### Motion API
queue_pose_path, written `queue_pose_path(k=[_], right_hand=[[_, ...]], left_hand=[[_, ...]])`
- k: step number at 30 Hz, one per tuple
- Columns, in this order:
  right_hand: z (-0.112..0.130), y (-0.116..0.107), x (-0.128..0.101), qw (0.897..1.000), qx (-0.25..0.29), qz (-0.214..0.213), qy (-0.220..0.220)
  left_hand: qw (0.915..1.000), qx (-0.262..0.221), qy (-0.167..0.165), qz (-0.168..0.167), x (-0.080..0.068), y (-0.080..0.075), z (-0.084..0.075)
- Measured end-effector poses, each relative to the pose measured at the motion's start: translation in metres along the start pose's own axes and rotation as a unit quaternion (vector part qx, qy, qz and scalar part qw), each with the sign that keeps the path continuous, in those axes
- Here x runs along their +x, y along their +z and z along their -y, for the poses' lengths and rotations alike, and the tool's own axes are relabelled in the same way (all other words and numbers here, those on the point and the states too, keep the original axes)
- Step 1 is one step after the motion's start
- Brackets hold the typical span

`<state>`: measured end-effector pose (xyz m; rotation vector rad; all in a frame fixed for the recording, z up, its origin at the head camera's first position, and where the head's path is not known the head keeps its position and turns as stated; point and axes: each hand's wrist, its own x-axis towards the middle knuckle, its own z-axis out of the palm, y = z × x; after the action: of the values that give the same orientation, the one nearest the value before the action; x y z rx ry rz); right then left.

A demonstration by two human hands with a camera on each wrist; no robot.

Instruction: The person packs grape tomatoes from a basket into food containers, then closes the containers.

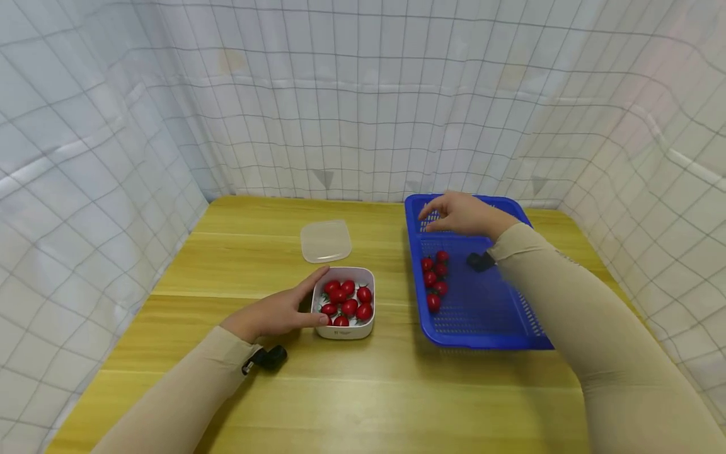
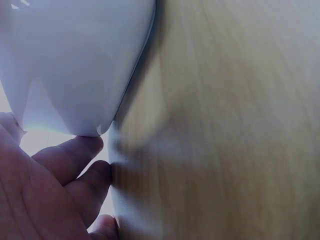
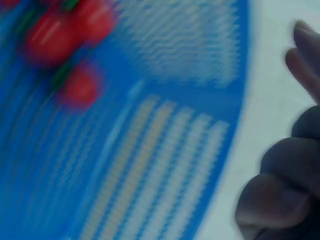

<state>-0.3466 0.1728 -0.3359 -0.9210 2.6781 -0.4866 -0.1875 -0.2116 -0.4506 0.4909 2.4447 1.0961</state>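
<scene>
A square white plastic container [image 1: 354, 332] holds several cherry tomatoes [image 1: 349, 307] and stands on the table. My left hand [image 1: 283, 312] holds its left side, thumb over the near corner of the rim and fingers along the far corner. In the left wrist view, fingertips [image 2: 90, 144] touch the white wall low down, close to the tabletop. Over the far end of the blue basket [image 1: 482, 309], my right hand [image 1: 462, 213] hovers with loosely bent fingers and holds nothing. More cherry tomatoes [image 1: 440, 270] lie along the basket's left side.
A translucent lid [image 1: 326, 241] lies behind the white container on the wooden table [image 1: 363, 391]. White gridded curtains [image 1: 363, 113] enclose the table at the back and both sides.
</scene>
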Motion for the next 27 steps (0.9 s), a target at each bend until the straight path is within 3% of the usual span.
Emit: queue_pose_path(k=[3,8,15,27], right_hand=[[-0.03,0.01,0.001,0.999,-0.021,0.038,0.02],[-0.054,0.03,0.001,0.995,-0.037,0.091,0.031],[-0.064,0.047,0.007,0.994,-0.052,0.092,0.027],[-0.068,0.051,0.01,0.993,-0.073,0.081,0.042]], left_hand=[[1.0,-0.001,-0.004,0.0,0.0,-0.001,0.001],[1.0,-0.005,-0.004,0.001,0.001,-0.001,0.0],[0.9999,-0.013,-0.006,0.004,0.001,-0.001,0.0],[0.9998,-0.019,-0.001,0.002,0.001,0.0,-0.001]])
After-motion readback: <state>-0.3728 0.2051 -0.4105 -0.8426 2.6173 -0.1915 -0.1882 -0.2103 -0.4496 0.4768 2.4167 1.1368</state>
